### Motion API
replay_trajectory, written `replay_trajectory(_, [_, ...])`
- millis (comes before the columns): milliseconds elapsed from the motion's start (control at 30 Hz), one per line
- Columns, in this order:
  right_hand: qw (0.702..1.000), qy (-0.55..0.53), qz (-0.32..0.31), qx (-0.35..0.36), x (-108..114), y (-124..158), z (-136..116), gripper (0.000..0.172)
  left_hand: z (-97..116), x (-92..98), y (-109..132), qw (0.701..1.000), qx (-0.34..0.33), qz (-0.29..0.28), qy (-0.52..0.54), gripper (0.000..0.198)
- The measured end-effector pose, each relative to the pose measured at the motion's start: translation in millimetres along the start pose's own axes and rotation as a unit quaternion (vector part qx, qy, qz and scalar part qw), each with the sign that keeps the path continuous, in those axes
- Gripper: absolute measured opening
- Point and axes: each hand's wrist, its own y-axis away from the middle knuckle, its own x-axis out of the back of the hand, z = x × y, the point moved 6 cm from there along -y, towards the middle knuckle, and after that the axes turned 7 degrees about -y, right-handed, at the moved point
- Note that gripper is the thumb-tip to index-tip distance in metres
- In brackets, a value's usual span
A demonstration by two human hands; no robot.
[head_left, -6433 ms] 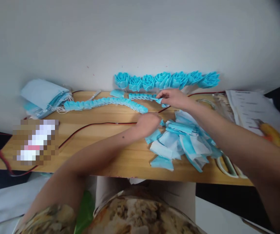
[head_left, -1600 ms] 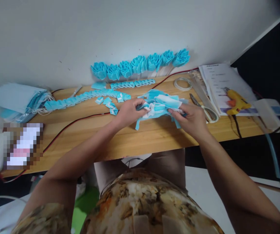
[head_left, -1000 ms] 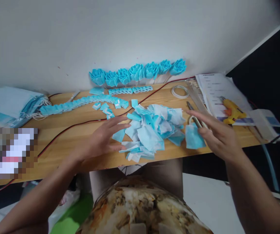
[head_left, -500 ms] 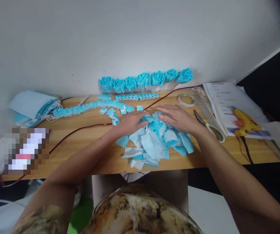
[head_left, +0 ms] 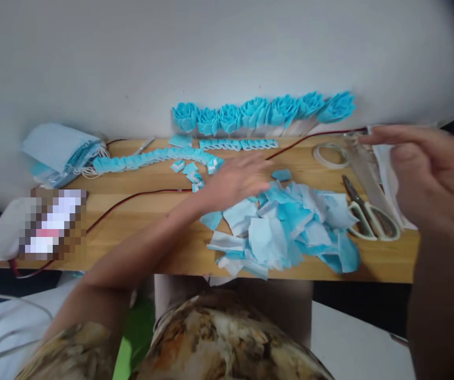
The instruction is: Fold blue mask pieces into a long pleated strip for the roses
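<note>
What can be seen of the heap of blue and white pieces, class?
The heap of blue and white pieces lies loosely on the wooden table. Its pieces look thin, fabric-like and unevenly cut, overlapping at many angles, some curled. Its right side nears the scissors; its near edge lies by the table's front. The left grip is at its far left; contact is unclear.

On your light-brown wooden table [head_left: 132,216], a loose heap of blue-and-white fabric pieces [head_left: 290,224] lies near, right of centre; white-handled metal scissors [head_left: 358,203] farther right; a long pleated light-blue fabric strip [head_left: 155,156] far left.
</note>
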Motion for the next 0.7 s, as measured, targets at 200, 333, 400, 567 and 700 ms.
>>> replay_trajectory(200, [0.968, 0.012, -0.244, 0.058, -94.1, -29.4, 13.0, 0.033, -40.8, 17.5, 31.2, 0.991, 0.104, 0.083, 0.012, 0.035])
replay_trajectory(333, [0.935, 0.027, -0.350, 0.049, -144.6, -38.4, 34.7, 0.031, -5.3, -7.6, 23.4, 0.999, 0.021, 0.007, 0.030, 0.035])
replay_trajectory(400, [0.922, 0.031, -0.385, 0.035, -157.1, -37.6, 41.4, 0.026, 16.6, -20.4, 11.8, 0.998, -0.034, -0.024, 0.044, 0.039])
replay_trajectory(567, [0.930, 0.061, -0.363, 0.007, -156.0, -49.9, 54.6, 0.008, 43.7, -57.3, -17.7, 0.990, -0.081, -0.118, -0.004, 0.051])
replay_trajectory(700, [0.982, 0.058, -0.175, -0.043, -123.8, -75.1, 64.9, 0.010, 43.0, -70.3, -19.3, 0.988, -0.069, -0.140, -0.007, 0.060])
